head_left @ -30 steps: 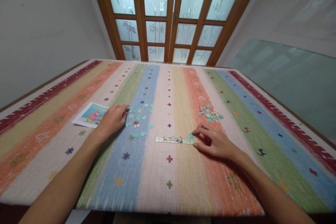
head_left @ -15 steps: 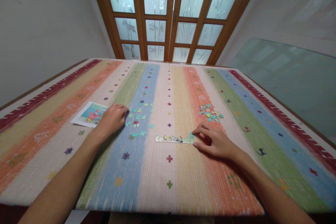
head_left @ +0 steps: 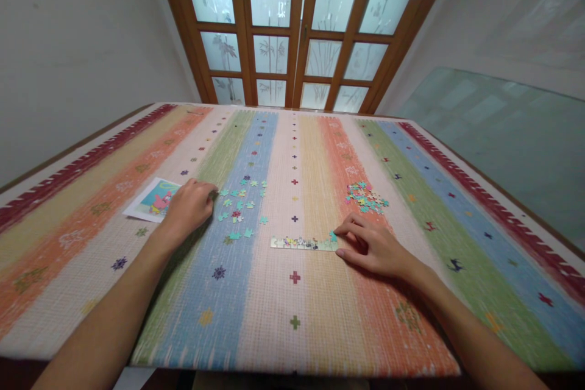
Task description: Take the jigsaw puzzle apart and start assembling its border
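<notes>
My left hand (head_left: 189,207) is closed with its fingers curled, over the right edge of a printed picture card (head_left: 155,198) and just left of several loose teal jigsaw pieces (head_left: 240,194). Whatever its fingertips may hold is hidden. At the right end of a joined strip of jigsaw pieces (head_left: 301,244), my right hand (head_left: 368,242) has its index finger on a teal jigsaw piece (head_left: 333,236), the thumb close below. That piece sits at the strip's upper right end; whether it is locked in cannot be told.
A heap of mixed jigsaw pieces (head_left: 365,196) lies beyond my right hand. Striped cloth (head_left: 274,304) covers the table. Wooden doors with frosted panes (head_left: 292,30) stand past the far edge, and a pale green glass panel (head_left: 503,140) is at the right.
My left hand has drawn slightly left, away from the loose pieces, uncovering a teal one and covering more of the card. My right hand stays at the strip's end.
</notes>
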`<state>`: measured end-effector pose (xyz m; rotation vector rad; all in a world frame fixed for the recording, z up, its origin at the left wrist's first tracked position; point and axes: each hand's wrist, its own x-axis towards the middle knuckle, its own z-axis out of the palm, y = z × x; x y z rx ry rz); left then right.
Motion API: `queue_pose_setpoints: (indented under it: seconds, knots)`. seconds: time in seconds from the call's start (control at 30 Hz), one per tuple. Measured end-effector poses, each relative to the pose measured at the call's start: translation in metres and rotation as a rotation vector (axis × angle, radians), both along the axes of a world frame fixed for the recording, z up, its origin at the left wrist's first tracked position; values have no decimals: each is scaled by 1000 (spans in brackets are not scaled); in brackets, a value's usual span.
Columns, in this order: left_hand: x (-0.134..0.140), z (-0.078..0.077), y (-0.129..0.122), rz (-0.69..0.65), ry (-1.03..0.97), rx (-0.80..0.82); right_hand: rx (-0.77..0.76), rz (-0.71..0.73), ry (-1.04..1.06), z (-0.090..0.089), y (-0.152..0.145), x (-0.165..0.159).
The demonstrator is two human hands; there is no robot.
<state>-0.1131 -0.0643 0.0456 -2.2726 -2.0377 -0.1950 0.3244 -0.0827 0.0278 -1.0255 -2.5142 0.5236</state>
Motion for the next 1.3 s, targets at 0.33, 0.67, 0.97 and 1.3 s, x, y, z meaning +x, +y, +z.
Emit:
queue_pose_setpoints:
  seconds: [0.33,0.67,0.97,1.3]
  knots:
    - [9,-8,5,-62,-106,21,-4,-7,-8,0,-1,-1]
    - [21,-27,32,-192,-329,82,-8,-15,-44,0,-1,-1]
    - [27,-27,39,-187,-277,-12,-14,-11,-37,-2,0,1]
    - [27,-23,43,-180,-226,17,-8,-6,-47,-2,1,0]
